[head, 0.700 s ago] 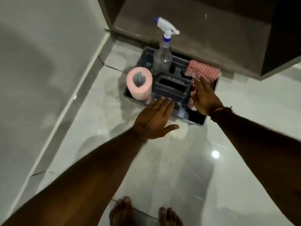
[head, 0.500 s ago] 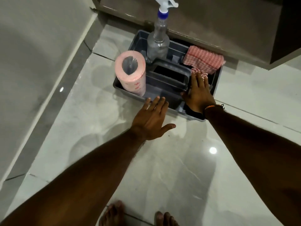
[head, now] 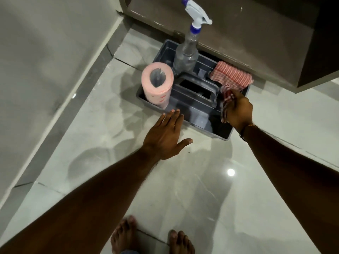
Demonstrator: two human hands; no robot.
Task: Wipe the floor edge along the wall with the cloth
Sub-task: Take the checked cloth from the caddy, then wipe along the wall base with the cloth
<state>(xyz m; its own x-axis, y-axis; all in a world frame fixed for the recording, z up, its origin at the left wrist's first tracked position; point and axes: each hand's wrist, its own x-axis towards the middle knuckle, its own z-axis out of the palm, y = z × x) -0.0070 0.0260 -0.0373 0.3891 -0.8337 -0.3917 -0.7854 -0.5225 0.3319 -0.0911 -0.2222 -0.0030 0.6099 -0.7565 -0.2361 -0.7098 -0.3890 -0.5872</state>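
Observation:
A dark grey caddy (head: 200,123) stands on the pale tiled floor against a brown cabinet base. My right hand (head: 238,110) is closed around a bunched red-and-white checked cloth (head: 227,94), held just above the caddy's right compartment. A second checked cloth (head: 231,76) lies folded over the caddy's back right corner. My left hand (head: 165,138) hovers flat with fingers spread, just in front of the caddy's near rim, holding nothing. The floor edge (head: 62,123) runs as a grey skirting strip along the wall at the left.
In the caddy stand a pink paper roll (head: 157,85) at the front left and a clear spray bottle (head: 187,55) with a white and blue trigger behind it. My bare feet (head: 152,237) are at the bottom. Glossy open floor lies between me and the caddy.
My right hand went from lying flat in the caddy's right compartment to closing on a checked cloth and lifting it. My left hand stayed near the caddy's front rim.

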